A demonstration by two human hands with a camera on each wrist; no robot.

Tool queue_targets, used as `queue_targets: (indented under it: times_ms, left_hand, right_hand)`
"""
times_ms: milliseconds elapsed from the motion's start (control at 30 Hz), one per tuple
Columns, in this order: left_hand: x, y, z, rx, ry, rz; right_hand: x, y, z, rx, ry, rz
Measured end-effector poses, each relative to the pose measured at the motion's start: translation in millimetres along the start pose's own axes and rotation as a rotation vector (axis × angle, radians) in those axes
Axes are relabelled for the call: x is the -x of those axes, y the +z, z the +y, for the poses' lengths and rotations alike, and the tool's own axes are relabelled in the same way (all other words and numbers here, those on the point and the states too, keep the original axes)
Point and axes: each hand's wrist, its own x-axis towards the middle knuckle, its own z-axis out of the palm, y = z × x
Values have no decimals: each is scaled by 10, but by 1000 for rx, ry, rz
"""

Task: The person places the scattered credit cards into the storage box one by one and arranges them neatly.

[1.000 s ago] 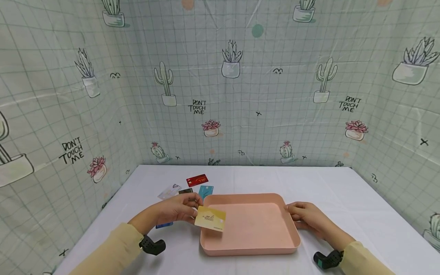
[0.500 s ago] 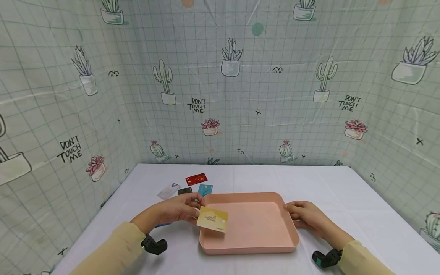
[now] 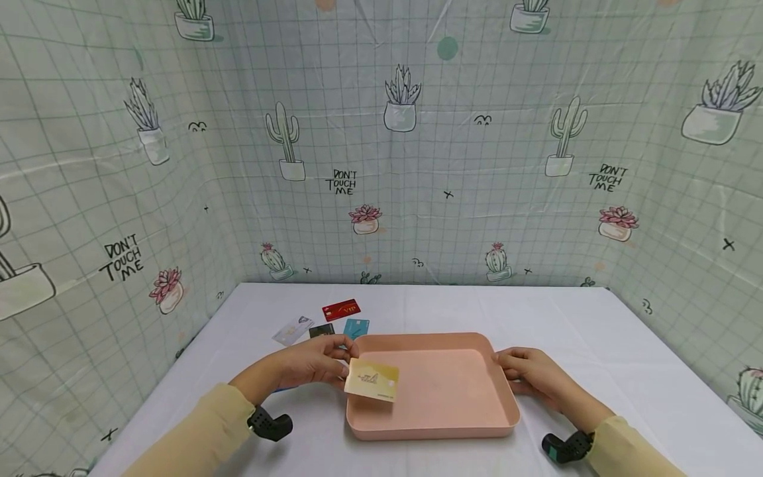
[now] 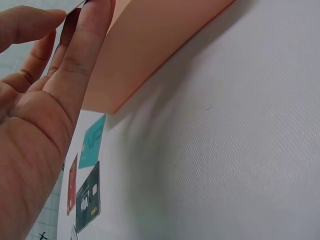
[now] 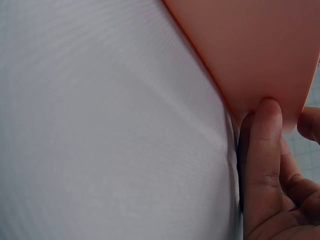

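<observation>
Just ahead of the left hand [image 3: 312, 363] there's a yellow card [image 3: 372, 380], pinched along one edge between thumb and fingers, and it hangs over that hand's end of the tray [image 3: 450, 391]. Can't tell from where I'm standing whether it clears the rim or brushes it. The right hand [image 3: 534, 376] is clamped on the tray wall nearest it.

Decent setup imo. I'd let the right hand do the anchoring so the tray doesn't skate around, and carry the card with a light edge grip. If it's going down, I'd tip it flatter and get it low before letting go, since thin plastic tends to slide. Knuckles catching the rim is probably the main risk.

Beyond the left hand lie a red card [image 3: 342, 310], a teal card [image 3: 356, 328], a pale card [image 3: 293, 330] and a dark card [image 3: 322, 330] half hidden by it. Something blue [image 3: 285, 389] peeks out just under the wrist side, too covered to name.

The tabletop [image 3: 584, 324] is all white cloth, lightly creased around the right hand. Past both hands, a grid-print backdrop [image 3: 447, 159] full of potted cacti.
</observation>
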Motion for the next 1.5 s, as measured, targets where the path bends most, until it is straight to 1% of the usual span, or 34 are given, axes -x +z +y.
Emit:
queue_targets:
  times_ms: [167, 433, 700, 900, 1133, 1500]
  left_hand:
    - [-18, 16, 22, -4, -16, 24]
    - [-40, 25, 65, -7, -23, 23]
    - [-91, 45, 71, -4, -33, 28]
    - [-130, 41, 58, 1, -33, 12]
    - [-139, 28, 29, 19, -30, -4]
    - [-165, 11, 32, 21, -22, -41]
  right_hand:
    - [-12, 11, -3, 1, 4, 6]
    - [-4, 33, -23, -3, -1, 9]
    - [-23, 40, -9, -4, -3, 10]
    - [-25, 43, 14, -13, -2, 20]
    - [-35, 56, 7, -10, 2, 18]
    - [-54, 70, -18, -3, -7, 21]
